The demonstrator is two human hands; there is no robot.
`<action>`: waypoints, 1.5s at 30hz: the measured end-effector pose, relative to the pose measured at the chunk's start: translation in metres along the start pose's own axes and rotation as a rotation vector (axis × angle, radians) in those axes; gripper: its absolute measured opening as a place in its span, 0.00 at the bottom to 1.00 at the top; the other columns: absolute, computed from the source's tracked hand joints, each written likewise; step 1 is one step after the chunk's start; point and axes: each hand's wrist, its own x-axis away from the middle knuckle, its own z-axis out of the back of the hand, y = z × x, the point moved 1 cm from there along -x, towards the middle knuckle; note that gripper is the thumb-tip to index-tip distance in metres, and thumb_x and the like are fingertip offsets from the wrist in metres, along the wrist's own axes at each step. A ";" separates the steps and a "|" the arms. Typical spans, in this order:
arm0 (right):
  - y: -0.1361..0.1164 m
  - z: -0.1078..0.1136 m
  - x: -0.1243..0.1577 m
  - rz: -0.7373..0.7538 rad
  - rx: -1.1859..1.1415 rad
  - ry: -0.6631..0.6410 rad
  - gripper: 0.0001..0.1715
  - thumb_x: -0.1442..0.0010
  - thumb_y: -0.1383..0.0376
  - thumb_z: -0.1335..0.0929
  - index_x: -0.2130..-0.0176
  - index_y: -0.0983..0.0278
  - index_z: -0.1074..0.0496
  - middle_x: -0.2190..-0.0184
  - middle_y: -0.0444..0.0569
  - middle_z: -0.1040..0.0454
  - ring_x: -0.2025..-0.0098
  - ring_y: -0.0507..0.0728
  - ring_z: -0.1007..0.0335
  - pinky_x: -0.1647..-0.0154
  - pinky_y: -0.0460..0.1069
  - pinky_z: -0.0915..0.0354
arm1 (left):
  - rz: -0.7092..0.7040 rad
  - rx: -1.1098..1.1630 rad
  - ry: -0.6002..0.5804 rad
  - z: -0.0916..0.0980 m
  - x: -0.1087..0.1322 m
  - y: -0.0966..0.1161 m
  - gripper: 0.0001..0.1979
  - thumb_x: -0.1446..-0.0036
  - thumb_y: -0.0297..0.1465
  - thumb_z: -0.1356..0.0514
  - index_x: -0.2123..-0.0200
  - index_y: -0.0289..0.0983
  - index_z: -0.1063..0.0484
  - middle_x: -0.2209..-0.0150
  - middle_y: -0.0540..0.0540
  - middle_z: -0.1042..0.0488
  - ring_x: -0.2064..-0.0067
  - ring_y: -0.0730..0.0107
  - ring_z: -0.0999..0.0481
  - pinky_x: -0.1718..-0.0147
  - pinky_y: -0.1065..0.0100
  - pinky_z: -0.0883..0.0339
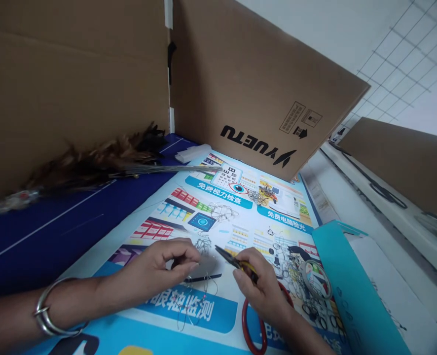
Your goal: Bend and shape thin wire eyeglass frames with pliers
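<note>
My left hand [172,259], with a silver bangle on its wrist, is closed in a pinch above the printed sheet. Whatever lies between its fingertips is too small to make out. In my right hand [259,283] is a pair of needle-nose pliers [236,261] with black and yellow handles, the tip pointing up and left toward the left hand. Thin wire pieces with small beads [194,303] are below and beside the left fingertips. Red-handled scissors [245,328] show partly beneath my right hand.
Tangled wire loops and rings [296,271] lie on the right, beside a round clear reel [316,279]. A teal box [347,276] edges that side. Brown feathers [96,160] and a bundle of metal rods [174,168] lie at the back left. Cardboard walls [248,74] stand behind.
</note>
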 end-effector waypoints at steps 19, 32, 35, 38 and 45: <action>-0.037 -0.001 0.015 0.135 0.319 0.048 0.10 0.43 0.66 0.35 0.58 0.63 0.34 0.62 0.53 0.31 0.61 0.59 0.33 0.62 0.52 0.33 | -0.086 -0.094 0.117 0.003 0.001 0.010 0.08 0.42 0.28 0.47 0.69 0.36 0.28 0.71 0.48 0.26 0.69 0.70 0.27 0.70 0.70 0.35; -0.052 -0.004 0.030 0.136 0.475 0.182 0.13 0.41 0.64 0.35 0.55 0.63 0.35 0.60 0.56 0.31 0.57 0.62 0.32 0.60 0.56 0.31 | -0.261 -0.193 0.188 0.002 0.007 0.018 0.08 0.41 0.26 0.47 0.67 0.37 0.28 0.69 0.46 0.25 0.66 0.69 0.26 0.66 0.70 0.33; -0.054 -0.006 0.033 0.133 0.495 0.193 0.13 0.41 0.63 0.35 0.56 0.63 0.34 0.60 0.55 0.31 0.58 0.61 0.32 0.61 0.55 0.31 | -0.271 -0.186 0.191 0.000 0.009 0.021 0.07 0.42 0.25 0.46 0.67 0.36 0.28 0.69 0.46 0.25 0.66 0.68 0.26 0.66 0.70 0.33; -0.055 -0.008 0.035 0.157 0.530 0.212 0.13 0.42 0.63 0.34 0.56 0.63 0.34 0.61 0.55 0.30 0.59 0.61 0.31 0.62 0.55 0.31 | -0.243 -0.168 0.177 -0.002 0.010 0.023 0.08 0.42 0.25 0.46 0.67 0.37 0.27 0.69 0.47 0.25 0.66 0.69 0.26 0.67 0.70 0.33; -0.050 -0.006 0.035 0.212 0.561 0.196 0.13 0.43 0.64 0.34 0.56 0.64 0.34 0.61 0.55 0.29 0.59 0.62 0.31 0.64 0.56 0.30 | -0.124 -0.127 0.090 -0.001 0.010 0.030 0.08 0.44 0.25 0.47 0.69 0.36 0.28 0.71 0.48 0.27 0.69 0.71 0.27 0.70 0.72 0.35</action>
